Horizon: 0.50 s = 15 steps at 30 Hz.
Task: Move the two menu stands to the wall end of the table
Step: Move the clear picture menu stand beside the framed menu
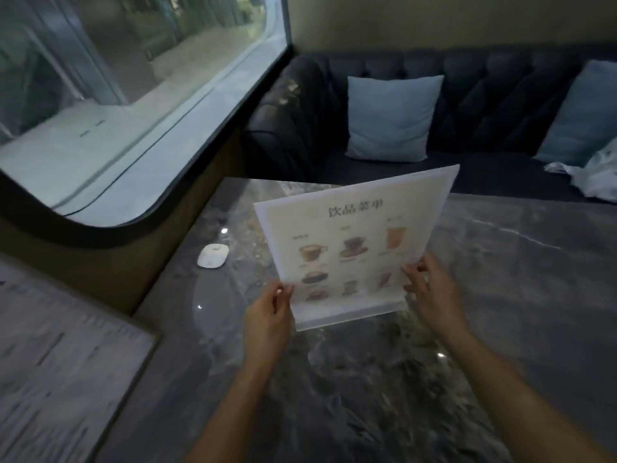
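- Clear acrylic menu stand (354, 242) with a drinks sheet inside sits mid-frame, and I've got it pinched at both lower side edges, just above the base.
- My left hand (267, 315) grips the lower-left edge, thumb on the front face. My right hand (430, 292) grips the lower-right edge, fingertips curled round it. Both are clamped on the stand, nothing loose.
- It leans back and tilts a bit to the right. Can't tell whether the base is touching the marble table (500, 262) or just clear of it.
- Handling guess: light, stiff, kinda slick plastic, top-heavy since the panel is tall. Holding low by the base edges seems smart, and squeezing the panel face would probably just flex it.
- Wall and window side is at the upper left of the frame, with a small white puck (213, 256) on the table over there.
- Only one stand in view, no idea where the second is.
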Each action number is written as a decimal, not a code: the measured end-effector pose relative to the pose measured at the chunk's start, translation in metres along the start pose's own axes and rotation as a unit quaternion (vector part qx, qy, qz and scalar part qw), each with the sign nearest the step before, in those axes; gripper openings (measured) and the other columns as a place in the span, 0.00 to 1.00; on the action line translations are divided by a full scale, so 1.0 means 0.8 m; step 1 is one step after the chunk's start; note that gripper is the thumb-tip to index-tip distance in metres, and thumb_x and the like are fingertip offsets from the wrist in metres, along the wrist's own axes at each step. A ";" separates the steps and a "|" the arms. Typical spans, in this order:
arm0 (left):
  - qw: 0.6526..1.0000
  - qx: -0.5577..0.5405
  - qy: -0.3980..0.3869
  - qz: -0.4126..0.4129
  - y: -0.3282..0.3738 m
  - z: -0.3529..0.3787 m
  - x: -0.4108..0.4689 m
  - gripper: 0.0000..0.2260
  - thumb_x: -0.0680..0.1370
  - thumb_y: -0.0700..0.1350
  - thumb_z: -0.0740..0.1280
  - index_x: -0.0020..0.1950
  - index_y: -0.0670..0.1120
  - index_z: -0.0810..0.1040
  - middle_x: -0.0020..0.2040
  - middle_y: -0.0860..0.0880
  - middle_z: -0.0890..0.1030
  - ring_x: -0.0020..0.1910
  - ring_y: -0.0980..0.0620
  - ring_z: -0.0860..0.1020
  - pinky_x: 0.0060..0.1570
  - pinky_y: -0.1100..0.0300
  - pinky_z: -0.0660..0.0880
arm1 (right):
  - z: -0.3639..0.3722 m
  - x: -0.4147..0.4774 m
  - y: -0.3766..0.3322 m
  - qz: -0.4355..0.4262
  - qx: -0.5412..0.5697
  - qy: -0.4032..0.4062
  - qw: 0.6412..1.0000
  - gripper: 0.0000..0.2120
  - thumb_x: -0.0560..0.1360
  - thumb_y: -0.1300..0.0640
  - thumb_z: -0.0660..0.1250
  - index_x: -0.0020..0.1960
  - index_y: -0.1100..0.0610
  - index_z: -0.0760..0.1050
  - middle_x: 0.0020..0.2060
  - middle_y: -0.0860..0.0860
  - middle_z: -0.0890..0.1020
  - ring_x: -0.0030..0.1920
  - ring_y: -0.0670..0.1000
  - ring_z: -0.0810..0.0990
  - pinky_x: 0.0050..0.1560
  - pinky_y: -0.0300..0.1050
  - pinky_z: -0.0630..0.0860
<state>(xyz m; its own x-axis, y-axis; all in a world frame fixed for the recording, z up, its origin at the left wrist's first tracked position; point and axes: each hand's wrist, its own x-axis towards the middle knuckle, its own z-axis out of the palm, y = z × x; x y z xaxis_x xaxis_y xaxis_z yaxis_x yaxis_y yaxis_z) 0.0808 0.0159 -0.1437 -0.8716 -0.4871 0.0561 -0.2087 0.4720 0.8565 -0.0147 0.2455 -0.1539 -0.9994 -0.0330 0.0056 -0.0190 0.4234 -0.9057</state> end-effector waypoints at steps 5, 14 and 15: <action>0.998 0.006 0.051 -0.021 -0.036 -0.073 0.033 0.07 0.78 0.46 0.61 0.45 0.46 0.77 0.40 0.45 0.82 0.39 0.48 0.80 0.42 0.47 0.77 | 0.090 0.017 -0.048 -0.013 0.038 -0.033 0.999 0.05 0.77 0.58 0.60 0.52 0.57 0.70 0.51 0.59 0.77 0.49 0.60 0.78 0.47 0.52 0.78; 0.987 0.023 0.139 -0.080 -0.100 -0.183 0.082 0.07 0.79 0.47 0.60 0.44 0.48 0.75 0.43 0.44 0.82 0.41 0.46 0.79 0.43 0.47 0.77 | 0.243 0.060 -0.112 -0.077 0.053 -0.118 0.989 0.03 0.76 0.56 0.60 0.49 0.49 0.69 0.46 0.52 0.77 0.47 0.55 0.78 0.46 0.58 0.80; 0.985 0.021 0.148 -0.090 -0.106 -0.190 0.086 0.07 0.79 0.48 0.60 0.44 0.49 0.75 0.44 0.45 0.82 0.41 0.47 0.79 0.44 0.46 0.77 | 0.258 0.067 -0.118 -0.084 0.058 -0.130 0.986 0.03 0.76 0.57 0.60 0.48 0.50 0.69 0.45 0.51 0.77 0.46 0.55 0.78 0.46 0.58 0.80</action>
<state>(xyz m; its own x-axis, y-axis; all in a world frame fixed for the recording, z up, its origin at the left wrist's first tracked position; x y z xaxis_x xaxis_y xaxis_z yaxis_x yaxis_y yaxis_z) 0.1064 -0.1693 -0.1341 -0.6526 -0.7555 0.0574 -0.3719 0.3853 0.8445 -0.0607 0.0169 -0.1560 -0.9413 -0.3311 0.0653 -0.1664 0.2868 -0.9434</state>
